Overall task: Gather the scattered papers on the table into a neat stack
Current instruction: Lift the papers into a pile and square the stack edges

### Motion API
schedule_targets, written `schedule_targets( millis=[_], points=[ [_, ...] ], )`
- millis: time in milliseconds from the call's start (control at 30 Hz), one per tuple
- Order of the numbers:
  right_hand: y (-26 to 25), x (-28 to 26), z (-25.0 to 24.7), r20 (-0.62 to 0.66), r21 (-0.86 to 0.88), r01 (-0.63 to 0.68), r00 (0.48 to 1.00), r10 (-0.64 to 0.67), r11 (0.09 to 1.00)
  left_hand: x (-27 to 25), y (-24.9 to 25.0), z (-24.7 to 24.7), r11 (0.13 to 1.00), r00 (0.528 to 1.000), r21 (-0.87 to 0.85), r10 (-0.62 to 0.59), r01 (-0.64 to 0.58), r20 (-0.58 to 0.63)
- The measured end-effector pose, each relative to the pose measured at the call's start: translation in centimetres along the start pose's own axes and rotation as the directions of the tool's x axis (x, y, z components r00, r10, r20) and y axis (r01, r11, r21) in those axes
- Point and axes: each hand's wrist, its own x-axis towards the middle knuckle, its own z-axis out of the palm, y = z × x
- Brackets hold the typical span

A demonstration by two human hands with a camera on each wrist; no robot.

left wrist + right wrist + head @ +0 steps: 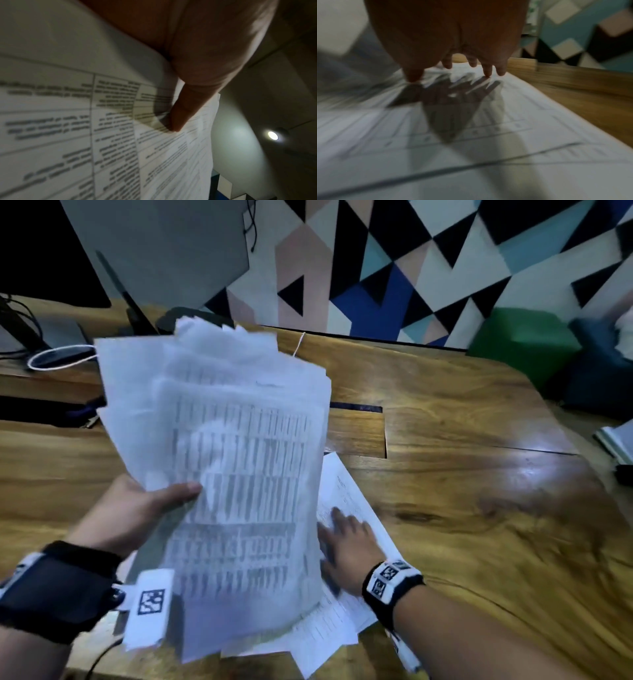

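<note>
My left hand (144, 508) holds a fanned bundle of printed papers (233, 460) above the table, thumb on top. In the left wrist view the thumb (185, 108) presses on the bundle's printed sheets (102, 135). Beneath and to the right, more sheets (346, 621) lie on the wooden table (479, 508). My right hand (346, 535) is spread over those lying sheets with fingers straight. In the right wrist view its fingertips (487, 71) are at the paper (488, 135), casting a shadow; all views are blurred.
A grey monitor back (164, 251) and stand are at the far left, with a white cable (58, 357) beside. A rectangular cutout (356, 433) sits in the table's middle. A green stool (524, 344) and books (616, 440) are at the right edge.
</note>
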Motion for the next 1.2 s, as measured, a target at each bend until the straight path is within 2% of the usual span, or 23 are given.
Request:
schedule_targets(
  millis=[67, 100, 200, 367, 433, 467, 533, 567, 600, 633, 667, 700, 767, 833, 933, 1033, 1100, 1200],
  points=[
    [-1.9, -0.7, 1.5, 0.133, -0.036, 0.121, 0.984, -0.115, 0.992, 0.8, 1.1, -0.8, 0.999, 0.999, -0.001, 0.036, -0.036, -0.012],
    [-2.4, -1.0, 2.1, 0.172, -0.028, 0.131, 0.977, -0.125, 0.991, 1.2, 1.3, -1.1, 0.999, 0.999, 0.009, 0.043, -0.043, -0.019],
    [-1.4, -2.0, 2.3, 0.199, -0.004, 0.031, 0.980, -0.029, 1.000, 2.0, 1.1, -1.7, 0.999, 0.999, 0.020, 0.030, -0.030, -0.017],
    [4.9, -6.2, 1.7, 0.191, 0.021, -0.201, 0.962, 0.194, 0.979, 2.1, 0.3, -0.5, 0.997, 0.999, -0.069, -0.040, 0.041, 0.008],
    [6.5, -8.1, 1.5, 0.171, 0.066, -0.277, 0.950, 0.262, 0.959, 1.7, 0.2, 0.7, 0.982, 0.991, -0.142, -0.121, 0.128, 0.058],
    [6.9, -8.7, 1.3, 0.134, 0.095, -0.307, 0.947, 0.293, 0.947, 1.5, -0.1, 1.3, 0.963, 0.979, -0.194, -0.167, 0.188, 0.121],
    [7.2, -8.8, 0.6, -0.035, 0.175, -0.366, 0.925, 0.378, 0.914, 1.7, -0.8, 1.9, 0.912, 0.939, -0.279, -0.232, 0.302, 0.255],
    [7.6, -8.7, 0.1, -0.129, 0.230, -0.444, 0.868, 0.479, 0.866, 1.9, -1.5, 2.4, 0.889, 0.909, -0.270, -0.288, 0.371, 0.303],
    [8.1, -8.3, -0.3, -0.175, 0.303, -0.538, 0.780, 0.601, 0.787, 2.1, -2.2, 3.0, 0.869, 0.885, -0.250, -0.344, 0.427, 0.315],
    [8.9, -8.1, -0.8, -0.148, 0.380, -0.633, 0.678, 0.720, 0.674, 2.2, -2.8, 3.7, 0.857, 0.869, -0.224, -0.394, 0.465, 0.299],
    [9.7, -7.8, -1.1, -0.074, 0.437, -0.700, 0.597, 0.798, 0.564, 2.4, -3.6, 4.2, 0.859, 0.865, -0.178, -0.431, 0.481, 0.256],
    [10.2, -7.7, -1.5, 0.011, 0.459, -0.746, 0.547, 0.837, 0.482, 2.5, -4.5, 4.6, 0.861, 0.861, -0.121, -0.464, 0.494, 0.209],
    [10.7, -7.3, -2.0, 0.086, 0.403, -0.809, 0.500, 0.862, 0.429, 2.8, -6.4, 5.1, 0.866, 0.857, 0.013, -0.497, 0.500, 0.138],
    [10.6, -6.8, -2.4, 0.100, 0.334, -0.838, 0.486, 0.868, 0.431, 2.9, -8.6, 5.1, 0.855, 0.856, 0.132, -0.513, 0.502, 0.061],
    [12.8, -5.9, -1.6, 0.173, 0.384, -0.840, 0.473, 0.864, 0.383, 2.8, -11.1, 4.8, 0.830, 0.848, 0.192, -0.530, 0.524, -0.023],
    [15.0, -6.2, -1.0, 0.215, 0.539, -0.774, 0.507, 0.834, 0.332, 2.8, -12.2, 4.5, 0.836, 0.855, 0.187, -0.516, 0.517, -0.056],
    [15.2, -6.8, -1.4, 0.223, 0.687, -0.682, 0.527, 0.820, 0.251, 3.0, -12.6, 4.2, 0.838, 0.856, 0.178, -0.513, 0.516, -0.065],
    [14.9, -6.9, -2.1, 0.248, 0.798, -0.565, 0.624, 0.741, 0.209, 3.2, -13.0, 4.2, 0.835, 0.851, 0.167, -0.520, 0.524, -0.068]
  ],
)
